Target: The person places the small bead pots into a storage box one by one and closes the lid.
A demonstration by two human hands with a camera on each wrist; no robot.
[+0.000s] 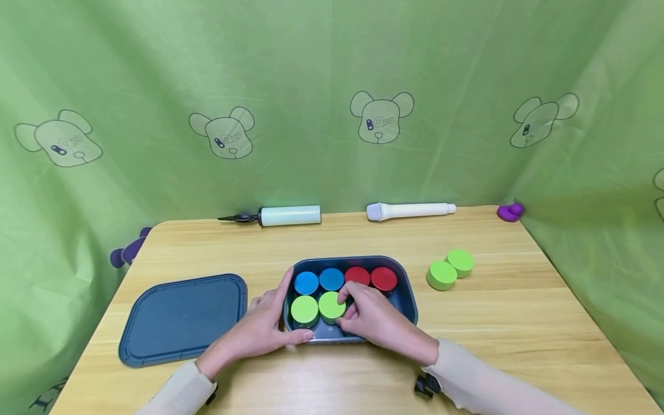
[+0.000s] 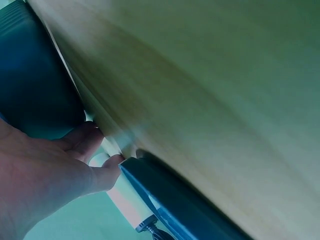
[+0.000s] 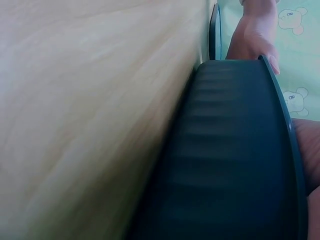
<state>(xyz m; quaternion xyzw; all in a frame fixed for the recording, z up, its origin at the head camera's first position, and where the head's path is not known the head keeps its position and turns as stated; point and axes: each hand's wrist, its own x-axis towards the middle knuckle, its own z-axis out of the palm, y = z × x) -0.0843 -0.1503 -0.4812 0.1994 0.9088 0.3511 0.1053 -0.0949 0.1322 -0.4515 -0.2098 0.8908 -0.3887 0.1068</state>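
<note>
A dark blue rectangular box (image 1: 412, 305) lies in the middle of the table in the head view. Blue discs (image 1: 306, 283) and red discs (image 1: 384, 279) form its back row. In front are a green disc (image 1: 304, 310) and a second green disc (image 1: 331, 306), pinched by the thumb and index finger of my right hand (image 1: 370, 314). My left hand (image 1: 264, 325) rests against the box's left front corner, index finger along the left side and thumb across the front rim. In the right wrist view, the box's outer wall (image 3: 230, 150) hides most of my right hand.
A dark blue lid (image 1: 184, 317) lies left of the box. Two loose green discs (image 1: 442, 275) touch each other to the right. Along the back edge are a hand pump (image 1: 290, 215), a white microphone-shaped object (image 1: 412, 211) and a purple object (image 1: 510, 212). Green curtains surround the table.
</note>
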